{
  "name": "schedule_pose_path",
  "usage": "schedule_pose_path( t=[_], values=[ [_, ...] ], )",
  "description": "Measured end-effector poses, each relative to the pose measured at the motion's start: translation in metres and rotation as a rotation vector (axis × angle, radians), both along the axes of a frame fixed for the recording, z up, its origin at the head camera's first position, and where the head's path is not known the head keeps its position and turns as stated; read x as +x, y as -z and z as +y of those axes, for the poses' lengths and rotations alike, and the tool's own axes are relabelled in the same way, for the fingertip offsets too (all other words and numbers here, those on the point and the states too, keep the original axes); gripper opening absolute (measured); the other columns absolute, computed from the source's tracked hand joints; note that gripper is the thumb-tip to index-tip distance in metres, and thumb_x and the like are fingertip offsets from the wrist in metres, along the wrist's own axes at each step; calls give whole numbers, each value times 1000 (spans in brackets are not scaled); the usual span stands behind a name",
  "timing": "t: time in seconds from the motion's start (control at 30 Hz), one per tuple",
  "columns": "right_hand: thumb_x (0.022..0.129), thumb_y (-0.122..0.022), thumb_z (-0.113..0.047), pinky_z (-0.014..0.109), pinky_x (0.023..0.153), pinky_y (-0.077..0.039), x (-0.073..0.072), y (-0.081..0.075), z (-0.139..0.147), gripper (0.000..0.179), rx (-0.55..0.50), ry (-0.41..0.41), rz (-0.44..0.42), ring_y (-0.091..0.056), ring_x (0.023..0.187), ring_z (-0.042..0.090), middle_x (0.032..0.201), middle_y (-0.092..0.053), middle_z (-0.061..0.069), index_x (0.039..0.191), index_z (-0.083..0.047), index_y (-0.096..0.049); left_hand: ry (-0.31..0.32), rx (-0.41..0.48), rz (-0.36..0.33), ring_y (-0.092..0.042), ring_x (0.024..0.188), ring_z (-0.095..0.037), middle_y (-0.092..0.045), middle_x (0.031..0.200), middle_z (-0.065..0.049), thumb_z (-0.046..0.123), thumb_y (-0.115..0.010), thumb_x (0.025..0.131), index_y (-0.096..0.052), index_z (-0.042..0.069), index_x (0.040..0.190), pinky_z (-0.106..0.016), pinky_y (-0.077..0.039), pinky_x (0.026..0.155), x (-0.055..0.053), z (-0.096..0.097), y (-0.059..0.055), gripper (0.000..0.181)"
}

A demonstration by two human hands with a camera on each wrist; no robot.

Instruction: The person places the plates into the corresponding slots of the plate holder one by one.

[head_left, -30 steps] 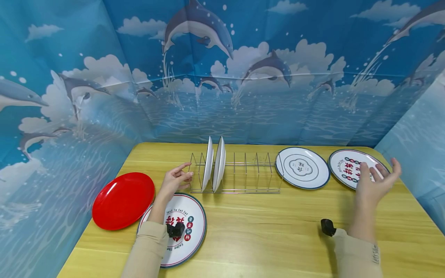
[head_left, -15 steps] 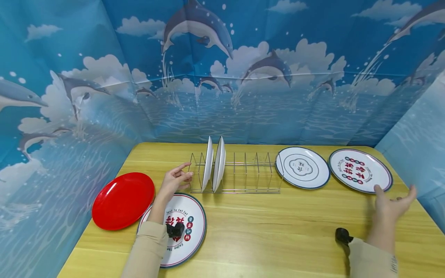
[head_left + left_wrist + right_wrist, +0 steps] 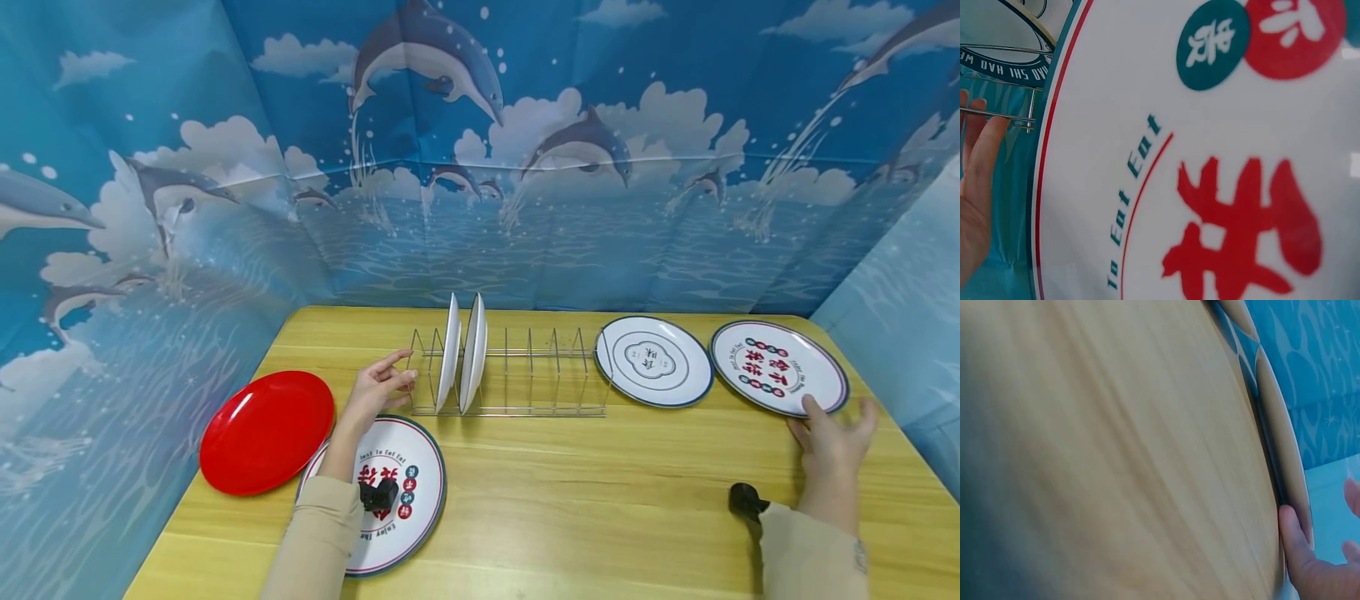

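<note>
My left hand (image 3: 375, 392) holds the left end of a wire dish rack (image 3: 540, 410), its fingertips at the end wire; in the left wrist view the fingers (image 3: 985, 147) meet that wire. Two white plates (image 3: 474, 354) stand upright in the rack's left part. At the far right, my right hand (image 3: 836, 442) is at the near rim of a white plate with red lettering (image 3: 813, 362). In the right wrist view the thumb (image 3: 1294, 534) lies against the plate's underside edge, while other fingers stand spread apart from its top.
A white plate with a grey emblem (image 3: 682, 367) lies right of the rack. On the left are a red plate (image 3: 266, 433) and, beneath my left forearm, a white plate with red lettering (image 3: 408, 533). A dolphin-printed cloth (image 3: 525, 208) hangs behind the wooden table (image 3: 570, 500).
My right hand has drawn back from over the lettered plate, then come in to its near rim. The left hand and the rack have stayed in place.
</note>
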State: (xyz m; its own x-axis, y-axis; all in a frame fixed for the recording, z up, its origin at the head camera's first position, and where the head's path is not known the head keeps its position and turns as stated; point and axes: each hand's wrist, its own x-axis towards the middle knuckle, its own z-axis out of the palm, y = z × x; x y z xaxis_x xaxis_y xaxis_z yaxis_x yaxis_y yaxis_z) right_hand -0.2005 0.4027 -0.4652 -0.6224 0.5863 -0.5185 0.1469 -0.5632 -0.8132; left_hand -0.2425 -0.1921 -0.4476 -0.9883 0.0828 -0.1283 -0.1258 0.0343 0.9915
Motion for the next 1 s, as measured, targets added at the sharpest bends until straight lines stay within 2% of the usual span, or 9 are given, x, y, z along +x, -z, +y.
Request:
schedule_pose_path(
  t=[0.17,0.27,0.37,0.47,0.6,0.7,0.77,0.9,1.0],
  values=[
    [78,-69,-11,21,60,-54,-3,3,3,91,7,-15,-21,-52,80,-2,149,-2,-14,141,-47,-13,2,-2,0,-62,79,-14,-59,72,5,16,-66,85,-46,8,134,-47,-49,84,0,0,0,54],
    [75,-71,-9,19,58,-53,-7,5,3,92,6,-11,-17,-56,68,-1,147,-14,-12,141,-44,-18,-3,0,-1,-62,80,-15,-59,72,5,17,-66,84,-47,9,134,-47,-49,83,0,0,0,53],
    [73,-72,-6,18,55,-53,-10,6,1,91,3,17,-30,-57,59,0,132,-32,-15,141,-42,-23,-1,-3,5,-62,81,-15,-59,72,4,17,-66,85,-47,9,134,-47,-49,83,0,0,0,53],
    [73,-73,-4,17,53,-52,-12,6,-1,90,28,47,-68,-55,58,-1,112,-39,-17,141,-40,-26,5,-7,9,-62,79,-13,-59,72,5,17,-66,85,-46,8,134,-47,-49,83,0,0,0,54],
    [73,-72,-2,15,53,-51,-12,5,-4,90,50,69,-114,-53,69,-4,112,-40,-18,142,-37,-26,2,-4,9,-62,80,-13,-59,73,5,18,-67,84,-46,8,134,-48,-49,84,0,0,0,55],
    [72,-73,1,17,53,-52,-11,4,-4,92,14,90,-103,-54,75,-3,115,-41,-17,142,-37,-26,3,-2,10,-62,81,-14,-58,73,5,18,-67,84,-46,8,134,-48,-48,84,0,0,0,55],
    [71,-73,4,18,53,-52,-10,3,-3,93,-19,98,-90,-57,70,-2,117,-40,-17,141,-37,-28,5,-2,13,-62,80,-14,-58,73,5,18,-66,85,-46,8,134,-48,-48,84,0,0,0,54],
    [71,-72,6,20,54,-53,-8,2,2,95,-62,58,-87,-58,61,3,138,-26,-16,140,-42,-27,3,-3,14,-62,78,-11,-59,73,5,16,-66,85,-49,11,132,-47,-49,84,1,1,1,50],
    [72,-71,7,21,59,-54,-5,4,8,97,-107,-2,-51,-58,64,4,142,-15,-19,137,-48,-26,0,-5,15,-62,77,-10,-59,73,5,16,-66,85,-50,11,132,-47,-50,83,1,1,1,50]
  ],
)
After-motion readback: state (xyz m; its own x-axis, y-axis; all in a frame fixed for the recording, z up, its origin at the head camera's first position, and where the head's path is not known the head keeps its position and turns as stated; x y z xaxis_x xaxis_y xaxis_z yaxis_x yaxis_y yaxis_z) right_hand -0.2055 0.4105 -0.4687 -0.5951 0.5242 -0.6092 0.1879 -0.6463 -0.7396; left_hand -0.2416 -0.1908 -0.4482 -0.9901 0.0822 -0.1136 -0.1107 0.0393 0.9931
